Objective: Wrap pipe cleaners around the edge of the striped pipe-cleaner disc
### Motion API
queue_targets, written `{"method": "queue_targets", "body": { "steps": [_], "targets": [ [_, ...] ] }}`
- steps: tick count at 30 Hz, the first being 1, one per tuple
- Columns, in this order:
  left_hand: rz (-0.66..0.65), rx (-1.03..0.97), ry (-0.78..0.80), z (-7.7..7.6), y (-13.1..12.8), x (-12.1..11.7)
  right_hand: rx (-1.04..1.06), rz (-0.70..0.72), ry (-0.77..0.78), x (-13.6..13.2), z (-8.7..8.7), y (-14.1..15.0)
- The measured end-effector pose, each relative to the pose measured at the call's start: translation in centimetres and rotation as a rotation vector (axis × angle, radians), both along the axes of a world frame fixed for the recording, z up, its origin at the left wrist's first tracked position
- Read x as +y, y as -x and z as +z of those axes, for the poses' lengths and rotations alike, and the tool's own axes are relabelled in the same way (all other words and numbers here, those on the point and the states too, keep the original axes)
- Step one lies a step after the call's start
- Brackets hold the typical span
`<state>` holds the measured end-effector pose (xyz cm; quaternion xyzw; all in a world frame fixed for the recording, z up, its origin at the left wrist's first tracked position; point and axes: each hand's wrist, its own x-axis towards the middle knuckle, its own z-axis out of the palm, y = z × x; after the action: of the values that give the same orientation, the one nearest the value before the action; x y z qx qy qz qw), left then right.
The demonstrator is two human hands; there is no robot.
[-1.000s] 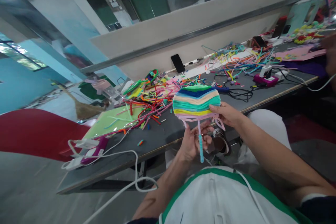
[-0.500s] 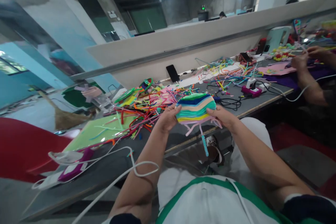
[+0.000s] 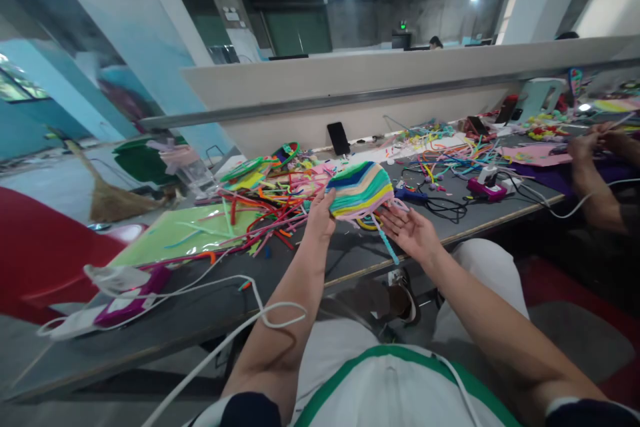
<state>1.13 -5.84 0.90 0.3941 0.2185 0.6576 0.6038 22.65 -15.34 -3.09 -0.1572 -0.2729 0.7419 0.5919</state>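
A striped pipe-cleaner piece [image 3: 361, 192] in green, blue, peach, teal, yellow and pink is held above the table's front part. My left hand [image 3: 323, 213] grips its left edge, thumb on top. My right hand [image 3: 411, 232] is open, palm up and fingers spread, close under the lower right edge by the pink loose ends; whether the fingertips touch them I cannot tell. A teal wrapped stem [image 3: 387, 241] hangs from the piece's lower edge. Behind it, a blue-handled tool [image 3: 411, 194] lies on the table, partly covered.
Loose pipe cleaners [image 3: 273, 203] heap behind and left of my hands, beside a green sheet [image 3: 175, 237]. A phone [image 3: 339, 139] leans at the back. Power strips [image 3: 131, 297] and white cables [image 3: 257, 307] cross the left side. At right, a co-worker's hands [image 3: 593, 143] work.
My right hand has let go of the piece's right edge and opened, dropping slightly below it. The piece has tilted, its right side lower, still held by my left hand. The view has shifted slightly.
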Motion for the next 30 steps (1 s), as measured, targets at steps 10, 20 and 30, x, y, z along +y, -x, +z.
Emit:
{"method": "queue_targets", "body": {
  "steps": [10,20,30],
  "targets": [
    [-0.035,0.011,-0.045,0.0,-0.5,-1.2,-0.139,-0.051,-0.007,0.2,-0.2,1.3],
    [-0.068,0.023,-0.052,-0.3,-0.5,-1.2,-0.155,-0.029,0.015,0.3,-0.4,1.1],
    [-0.086,0.000,-0.061,-0.3,-0.5,-1.3,-0.045,0.082,-0.036,-0.5,0.2,1.2]
  ]
}}
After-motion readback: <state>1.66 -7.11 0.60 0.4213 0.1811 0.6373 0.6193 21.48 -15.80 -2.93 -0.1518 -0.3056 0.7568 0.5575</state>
